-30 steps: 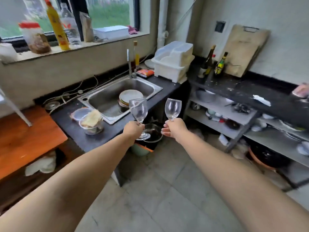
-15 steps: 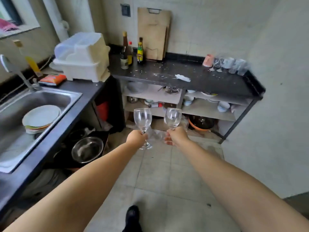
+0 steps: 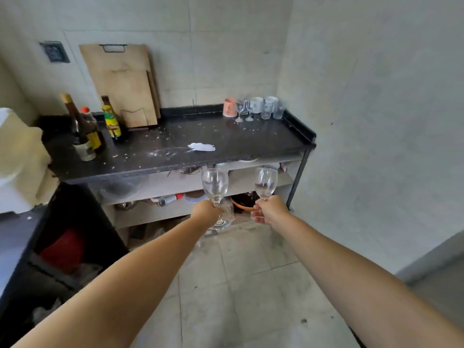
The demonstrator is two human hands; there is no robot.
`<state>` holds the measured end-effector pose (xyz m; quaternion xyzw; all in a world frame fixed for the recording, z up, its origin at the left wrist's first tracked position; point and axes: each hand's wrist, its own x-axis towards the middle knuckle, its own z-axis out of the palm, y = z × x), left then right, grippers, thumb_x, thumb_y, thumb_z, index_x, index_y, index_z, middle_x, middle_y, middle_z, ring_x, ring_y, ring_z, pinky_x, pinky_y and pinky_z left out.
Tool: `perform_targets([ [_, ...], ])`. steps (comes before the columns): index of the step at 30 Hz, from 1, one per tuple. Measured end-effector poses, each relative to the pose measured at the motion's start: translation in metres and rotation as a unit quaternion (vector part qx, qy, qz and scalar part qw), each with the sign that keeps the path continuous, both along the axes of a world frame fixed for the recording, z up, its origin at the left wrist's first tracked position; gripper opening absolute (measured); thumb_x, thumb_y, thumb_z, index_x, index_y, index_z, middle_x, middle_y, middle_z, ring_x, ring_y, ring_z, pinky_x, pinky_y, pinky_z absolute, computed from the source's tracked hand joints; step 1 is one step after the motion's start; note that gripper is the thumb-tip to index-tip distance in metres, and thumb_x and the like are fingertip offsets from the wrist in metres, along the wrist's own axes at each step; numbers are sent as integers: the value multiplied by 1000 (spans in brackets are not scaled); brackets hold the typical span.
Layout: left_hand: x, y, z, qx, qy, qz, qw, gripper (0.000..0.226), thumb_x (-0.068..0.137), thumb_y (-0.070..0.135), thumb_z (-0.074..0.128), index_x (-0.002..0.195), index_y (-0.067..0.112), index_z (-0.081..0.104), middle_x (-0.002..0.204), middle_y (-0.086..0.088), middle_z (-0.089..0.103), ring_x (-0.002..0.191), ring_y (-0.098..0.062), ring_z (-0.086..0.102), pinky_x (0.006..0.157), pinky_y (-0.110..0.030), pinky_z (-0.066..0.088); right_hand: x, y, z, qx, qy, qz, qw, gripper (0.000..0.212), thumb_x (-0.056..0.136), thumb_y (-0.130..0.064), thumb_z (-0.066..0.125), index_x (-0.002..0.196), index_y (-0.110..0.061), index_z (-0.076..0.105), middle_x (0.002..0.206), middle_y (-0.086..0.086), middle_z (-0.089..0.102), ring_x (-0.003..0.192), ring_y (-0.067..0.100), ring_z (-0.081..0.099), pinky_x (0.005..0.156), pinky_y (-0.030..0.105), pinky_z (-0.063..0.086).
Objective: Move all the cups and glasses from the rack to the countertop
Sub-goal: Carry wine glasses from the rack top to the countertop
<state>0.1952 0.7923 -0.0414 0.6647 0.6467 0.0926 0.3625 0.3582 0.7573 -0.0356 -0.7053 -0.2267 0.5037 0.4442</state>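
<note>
My left hand (image 3: pixel 206 211) grips the stem of a clear wine glass (image 3: pixel 215 184), held upright in front of the shelves. In my right hand (image 3: pixel 270 209) is a second wine glass (image 3: pixel 266 182), also upright and held by the stem. Both glasses hang just below the front edge of the black countertop (image 3: pixel 175 144). At the counter's back right corner stand a pink cup (image 3: pixel 229 107), two small stemmed glasses (image 3: pixel 243 110) and several mugs and tumblers (image 3: pixel 266 108).
Sauce bottles (image 3: pixel 86 129) and a wooden cutting board (image 3: pixel 123 84) occupy the counter's back left. A white scrap (image 3: pixel 201 147) lies mid-counter. Open shelves (image 3: pixel 175 194) below hold bowls and pots. A white dish rack (image 3: pixel 17 156) sits at the left. The right wall is close.
The view has swung right from the sink to face the black counter. Both hands still hold their glasses and are now nearer the counter's front edge.
</note>
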Motion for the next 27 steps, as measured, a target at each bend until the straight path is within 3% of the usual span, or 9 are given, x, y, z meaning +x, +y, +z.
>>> perform_targets([
  [2, 18, 23, 0, 1, -5, -21, 1000, 28, 95, 20, 48, 103, 0, 65, 98, -19, 62, 98, -32, 60, 83, -36, 47, 19, 17, 3, 6, 3, -19, 1000, 6, 97, 0, 41, 99, 0, 48, 73, 9, 50, 52, 19, 54, 31, 19, 46],
  [6, 65, 73, -4, 2, -30, -32, 999, 20, 93, 23, 51, 86, 7, 58, 81, -10, 55, 81, -26, 52, 72, -33, 42, 65, 64, 4, 6, 4, -47, 999, 11, 97, 1, 39, 106, -2, 46, 76, 8, 49, 55, 19, 52, 31, 19, 46],
  [11, 130, 153, -8, -1, -44, -37, 998, 13, 90, 19, 53, 86, 8, 59, 79, -8, 55, 78, -23, 51, 65, -26, 39, 128, 142, 3, 14, -11, -51, 999, 24, 97, 0, 42, 119, 4, 51, 74, 9, 49, 57, 19, 53, 54, 30, 49],
  [14, 171, 202, -6, -23, -60, -31, 997, 13, 90, 18, 52, 85, 8, 60, 76, -7, 55, 77, -23, 51, 70, -28, 40, 172, 186, 5, 6, -8, -44, 999, 20, 97, -1, 44, 116, 0, 51, 74, 9, 50, 57, 19, 54, 54, 30, 50],
  [17, 205, 244, -3, -16, -72, -19, 997, 17, 90, 18, 51, 79, 9, 59, 62, -1, 48, 60, -16, 46, 54, -26, 36, 215, 232, 10, 9, -22, -45, 999, 12, 96, 2, 44, 106, -2, 48, 73, 10, 51, 55, 18, 53, 45, 26, 51],
  [19, 226, 274, -6, -24, -76, -9, 997, 20, 90, 19, 51, 75, 9, 59, 60, 0, 47, 56, -12, 43, 50, -24, 33, 241, 264, 5, -11, -18, -59, 998, 10, 95, 3, 44, 103, -2, 48, 71, 12, 51, 55, 19, 53, 48, 28, 52],
  [21, 241, 297, -9, -30, -80, -7, 996, 20, 91, 19, 52, 76, 8, 59, 60, -1, 47, 57, -15, 45, 51, -25, 34, 259, 288, -2, -15, -8, -62, 998, 9, 96, 2, 44, 103, 0, 49, 71, 11, 50, 56, 19, 52, 53, 31, 52],
  [24, 267, 347, -17, -41, -89, -8, 995, 19, 92, 20, 53, 83, 9, 65, 69, -4, 55, 73, -22, 53, 62, -27, 40, 284, 337, -12, -21, -8, -59, 998, 8, 96, 0, 45, 103, -1, 49, 73, 10, 50, 57, 20, 53, 47, 28, 53],
  [27, 292, 398, -28, -44, -84, -7, 995, 21, 92, 19, 53, 93, 5, 69, 84, -8, 60, 79, -21, 54, 71, -28, 40, 305, 384, -20, -17, -7, -55, 998, 8, 96, -2, 47, 104, -1, 49, 78, 10, 52, 59, 20, 56, 57, 32, 55],
])
